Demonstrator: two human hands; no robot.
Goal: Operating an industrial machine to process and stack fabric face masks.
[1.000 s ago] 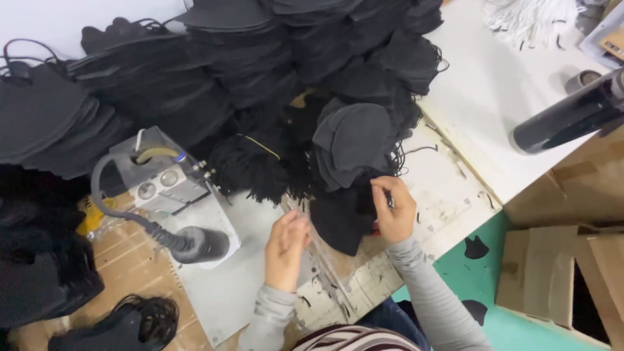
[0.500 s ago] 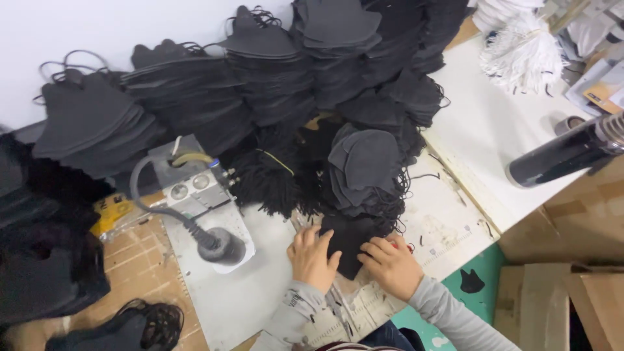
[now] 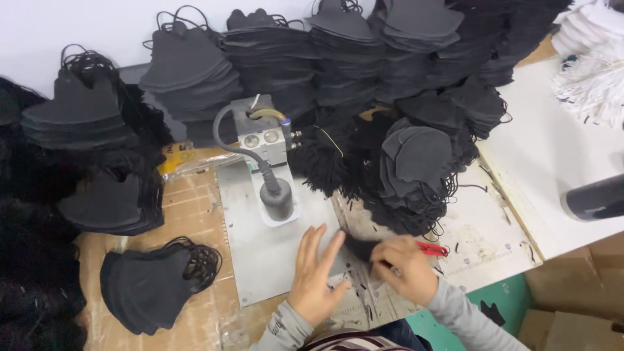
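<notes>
Pinching a black mask (image 3: 361, 247), right hand (image 3: 406, 270) beside flat left hand (image 3: 316, 276).

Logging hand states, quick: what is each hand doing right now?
Left hand: open, fingers spread flat on the metal plate, beside the black mask piece.
Right hand: closed on the black mask piece.

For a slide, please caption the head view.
Two hands, left hand and right hand, handle a black mask beside mask stacks.
</notes>
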